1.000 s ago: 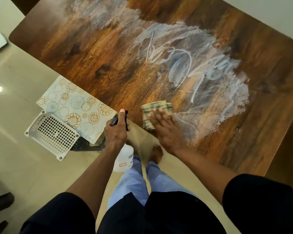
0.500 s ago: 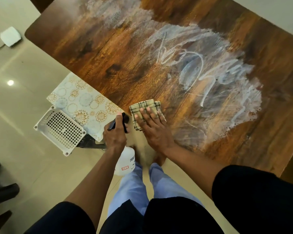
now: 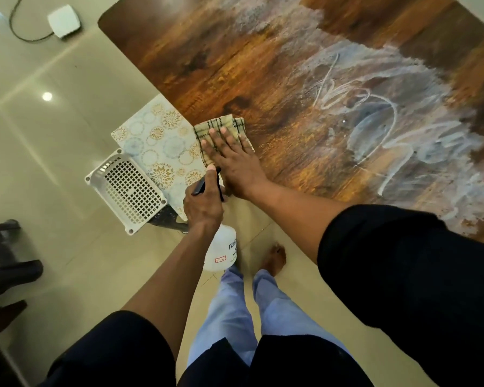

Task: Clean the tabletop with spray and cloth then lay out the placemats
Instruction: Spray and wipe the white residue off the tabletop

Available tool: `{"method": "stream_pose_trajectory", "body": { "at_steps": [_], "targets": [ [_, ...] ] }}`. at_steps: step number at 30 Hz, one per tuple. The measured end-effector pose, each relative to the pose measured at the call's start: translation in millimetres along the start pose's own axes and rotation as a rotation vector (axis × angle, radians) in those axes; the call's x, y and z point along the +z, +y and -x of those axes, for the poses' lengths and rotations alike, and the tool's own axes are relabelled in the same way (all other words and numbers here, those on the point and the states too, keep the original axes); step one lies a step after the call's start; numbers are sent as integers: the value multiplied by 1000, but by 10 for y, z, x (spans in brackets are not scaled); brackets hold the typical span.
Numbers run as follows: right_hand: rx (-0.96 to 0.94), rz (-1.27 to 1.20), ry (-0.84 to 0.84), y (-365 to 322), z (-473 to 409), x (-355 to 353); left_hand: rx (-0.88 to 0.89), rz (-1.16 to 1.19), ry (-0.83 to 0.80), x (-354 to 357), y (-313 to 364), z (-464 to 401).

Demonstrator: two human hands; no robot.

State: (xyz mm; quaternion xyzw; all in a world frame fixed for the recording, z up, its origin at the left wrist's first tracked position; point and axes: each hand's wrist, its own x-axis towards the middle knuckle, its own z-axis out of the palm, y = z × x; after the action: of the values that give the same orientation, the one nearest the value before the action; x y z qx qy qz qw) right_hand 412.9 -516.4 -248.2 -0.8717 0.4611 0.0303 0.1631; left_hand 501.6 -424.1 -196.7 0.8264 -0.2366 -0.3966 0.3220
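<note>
Right hand (image 3: 232, 160) flat on cloth (image 3: 221, 125) — tabletop (image 3: 263, 79).

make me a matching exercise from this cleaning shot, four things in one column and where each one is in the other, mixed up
Things:
1. checked cloth
2. spray bottle
3. white basket
4. white foam smears

Places:
A. gripped in the left hand
B. across the right part of the tabletop
C. under the flat right hand
D. beside the patterned placemats, off the table's edge

Pairs: 1-C, 2-A, 3-D, 4-B
</note>
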Motion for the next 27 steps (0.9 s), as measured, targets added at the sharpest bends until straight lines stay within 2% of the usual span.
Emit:
{"method": "stream_pose_trajectory", "body": {
  "at_steps": [6, 11, 14, 17, 22, 24, 27],
  "targets": [
    [-1, -28, 170, 133, 658, 236, -1, -16, -52, -4, 32, -29],
    [137, -53, 253, 238, 1749, 440, 54, -77, -184, 94, 22, 132],
    [356, -59, 279, 231, 2333, 580, 81, -111, -284, 202, -36, 210],
    [677, -90, 303, 139, 2664, 671, 107, -150, -390, 298, -89, 301],
    [1148, -194, 385, -140, 2314, 700, 90, -193, -457, 385, -205, 323],
    [1145, -206, 385, -270, 2036, 676, 112, -198, -469, 373, -215, 318],
    [812, -158, 341, -373, 1795, 653, 131, -247, -489, 357, -211, 275]
  ]
}}
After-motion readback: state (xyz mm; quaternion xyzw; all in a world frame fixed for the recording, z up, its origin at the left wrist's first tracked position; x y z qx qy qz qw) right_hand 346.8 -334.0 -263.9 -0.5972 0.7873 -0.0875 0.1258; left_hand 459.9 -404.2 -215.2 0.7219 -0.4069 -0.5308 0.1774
